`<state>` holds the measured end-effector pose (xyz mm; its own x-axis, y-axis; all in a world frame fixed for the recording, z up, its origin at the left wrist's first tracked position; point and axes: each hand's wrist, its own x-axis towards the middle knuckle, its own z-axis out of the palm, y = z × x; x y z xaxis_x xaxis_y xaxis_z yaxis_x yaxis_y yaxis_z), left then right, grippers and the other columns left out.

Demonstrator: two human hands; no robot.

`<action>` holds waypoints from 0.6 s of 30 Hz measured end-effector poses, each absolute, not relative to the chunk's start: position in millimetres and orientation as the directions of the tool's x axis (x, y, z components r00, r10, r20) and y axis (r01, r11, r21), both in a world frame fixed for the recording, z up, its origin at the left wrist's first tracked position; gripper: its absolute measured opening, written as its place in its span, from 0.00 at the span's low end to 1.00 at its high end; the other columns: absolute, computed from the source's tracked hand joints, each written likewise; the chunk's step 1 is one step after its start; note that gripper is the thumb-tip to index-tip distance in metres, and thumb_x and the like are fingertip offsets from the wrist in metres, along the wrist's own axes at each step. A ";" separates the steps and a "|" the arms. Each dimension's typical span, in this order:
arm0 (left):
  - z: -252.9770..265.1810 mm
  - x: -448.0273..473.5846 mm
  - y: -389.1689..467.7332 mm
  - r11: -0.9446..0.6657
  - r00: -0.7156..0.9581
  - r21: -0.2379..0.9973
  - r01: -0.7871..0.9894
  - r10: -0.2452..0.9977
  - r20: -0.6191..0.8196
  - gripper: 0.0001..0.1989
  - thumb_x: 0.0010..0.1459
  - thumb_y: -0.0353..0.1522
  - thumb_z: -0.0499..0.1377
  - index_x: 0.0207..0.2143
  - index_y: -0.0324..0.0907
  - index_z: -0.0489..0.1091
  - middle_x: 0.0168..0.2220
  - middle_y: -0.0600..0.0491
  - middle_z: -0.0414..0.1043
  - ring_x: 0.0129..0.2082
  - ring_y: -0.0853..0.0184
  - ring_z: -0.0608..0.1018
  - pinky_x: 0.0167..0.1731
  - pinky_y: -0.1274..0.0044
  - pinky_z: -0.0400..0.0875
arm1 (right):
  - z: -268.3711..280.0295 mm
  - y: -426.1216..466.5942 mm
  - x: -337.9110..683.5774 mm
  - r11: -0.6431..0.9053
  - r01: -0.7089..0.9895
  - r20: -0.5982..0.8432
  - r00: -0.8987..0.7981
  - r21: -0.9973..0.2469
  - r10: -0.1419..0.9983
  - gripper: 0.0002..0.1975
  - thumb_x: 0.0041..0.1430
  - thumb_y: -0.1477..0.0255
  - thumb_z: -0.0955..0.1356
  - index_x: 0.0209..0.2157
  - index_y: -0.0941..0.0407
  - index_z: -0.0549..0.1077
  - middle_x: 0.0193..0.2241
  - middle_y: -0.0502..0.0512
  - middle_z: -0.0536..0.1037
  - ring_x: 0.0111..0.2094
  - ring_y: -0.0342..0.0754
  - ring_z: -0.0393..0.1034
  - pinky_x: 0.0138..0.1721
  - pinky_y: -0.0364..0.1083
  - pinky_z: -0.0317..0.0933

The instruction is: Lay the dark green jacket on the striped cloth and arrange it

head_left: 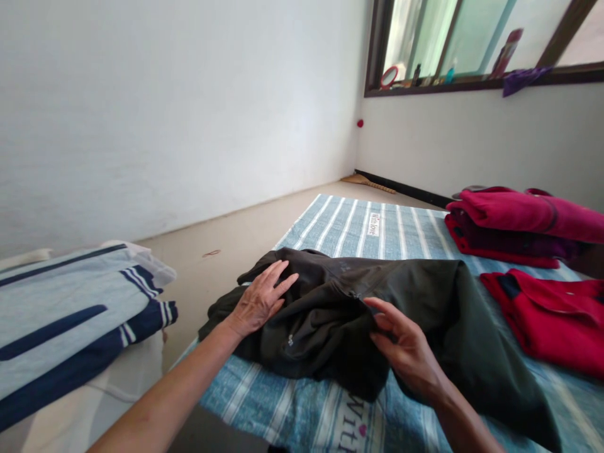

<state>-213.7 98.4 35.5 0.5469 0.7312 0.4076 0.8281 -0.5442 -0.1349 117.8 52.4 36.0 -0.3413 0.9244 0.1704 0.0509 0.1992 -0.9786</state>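
A dark olive-black jacket (340,314) lies rumpled across a blue-and-white striped cloth, one sleeve (500,371) trailing toward the lower right. My left hand (264,296) rests flat on the jacket's left part, fingers spread. Beside the zipper (352,294), near the jacket's middle, is my right hand (406,352); its fingers are curved, with the thumb and index finger apart. A small light-coloured zipper pull (290,340) shows on the front of the jacket. Folds hide much of its inner side.
The striped cloth (330,220) covers a low surface. At right sit a pile of folded magenta and purple clothes (523,217) and a folded red garment (566,321). Pale blue and navy clothing (70,302) lies at left. Walls and a window (472,44) stand behind.
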 end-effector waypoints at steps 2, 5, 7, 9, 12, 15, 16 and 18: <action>37.6 -211.5 101.3 -0.556 0.559 -0.138 0.820 0.727 0.399 0.33 0.54 0.24 0.56 0.62 0.47 0.52 0.66 0.45 0.42 0.64 0.52 0.51 0.57 0.57 0.58 | 34.2 61.7 120.0 0.423 0.313 0.327 -0.314 -0.850 0.891 0.22 0.58 0.75 0.63 0.55 0.52 0.65 0.35 0.53 0.76 0.36 0.46 0.72 0.38 0.45 0.64; 38.2 -208.6 106.7 -0.579 0.588 -0.151 0.801 0.715 0.379 0.31 0.56 0.27 0.56 0.61 0.47 0.53 0.67 0.44 0.39 0.64 0.51 0.49 0.58 0.58 0.56 | 27.1 68.3 121.4 0.559 0.574 0.523 -0.249 -0.598 0.815 0.19 0.59 0.74 0.62 0.53 0.55 0.66 0.38 0.55 0.77 0.38 0.47 0.73 0.40 0.45 0.64; 36.2 -207.0 110.1 -0.590 0.604 -0.165 0.791 0.709 0.364 0.29 0.58 0.29 0.56 0.61 0.46 0.55 0.67 0.43 0.38 0.65 0.51 0.48 0.58 0.58 0.55 | 22.1 64.0 121.2 0.546 0.692 0.598 -0.202 -0.473 0.775 0.15 0.61 0.72 0.61 0.49 0.57 0.68 0.31 0.54 0.77 0.31 0.46 0.73 0.34 0.43 0.64; 33.1 -205.8 112.5 -0.597 0.616 -0.175 0.783 0.705 0.351 0.26 0.59 0.32 0.55 0.60 0.45 0.57 0.67 0.42 0.40 0.65 0.51 0.48 0.58 0.59 0.55 | 18.6 53.3 121.2 0.500 0.768 0.625 -0.169 -0.401 0.762 0.12 0.62 0.70 0.62 0.44 0.58 0.70 0.25 0.51 0.75 0.24 0.44 0.70 0.28 0.42 0.61; 28.2 -204.3 114.7 -0.616 0.634 -0.172 0.769 0.698 0.332 0.24 0.62 0.35 0.53 0.60 0.46 0.57 0.66 0.41 0.43 0.65 0.51 0.48 0.57 0.59 0.55 | 15.1 32.5 122.1 0.407 0.833 0.605 -0.113 -0.374 0.788 0.08 0.62 0.68 0.62 0.35 0.56 0.70 0.19 0.48 0.72 0.18 0.42 0.66 0.22 0.41 0.56; 24.6 -202.3 115.7 -0.632 0.643 -0.154 0.760 0.696 0.320 0.22 0.63 0.35 0.51 0.60 0.47 0.58 0.65 0.43 0.47 0.65 0.54 0.49 0.58 0.60 0.55 | 10.5 13.5 120.6 0.397 0.820 0.543 -0.130 -0.412 0.830 0.10 0.62 0.68 0.63 0.28 0.55 0.69 0.17 0.46 0.68 0.16 0.40 0.63 0.20 0.41 0.52; 23.9 -201.3 115.8 -0.636 0.646 -0.149 0.757 0.696 0.315 0.22 0.63 0.34 0.50 0.60 0.48 0.58 0.65 0.43 0.49 0.65 0.55 0.50 0.58 0.60 0.55 | 8.6 8.1 118.7 0.435 0.794 0.526 -0.174 -0.425 0.832 0.10 0.62 0.70 0.62 0.27 0.55 0.68 0.17 0.46 0.68 0.16 0.40 0.63 0.21 0.40 0.53; 23.1 -198.9 115.7 -0.643 0.650 -0.137 0.753 0.695 0.308 0.22 0.64 0.32 0.48 0.60 0.47 0.57 0.64 0.44 0.51 0.64 0.56 0.51 0.58 0.60 0.55 | 4.7 -1.1 112.4 0.539 0.731 0.515 -0.298 -0.419 0.804 0.09 0.62 0.74 0.61 0.29 0.55 0.69 0.21 0.49 0.70 0.21 0.42 0.66 0.26 0.41 0.56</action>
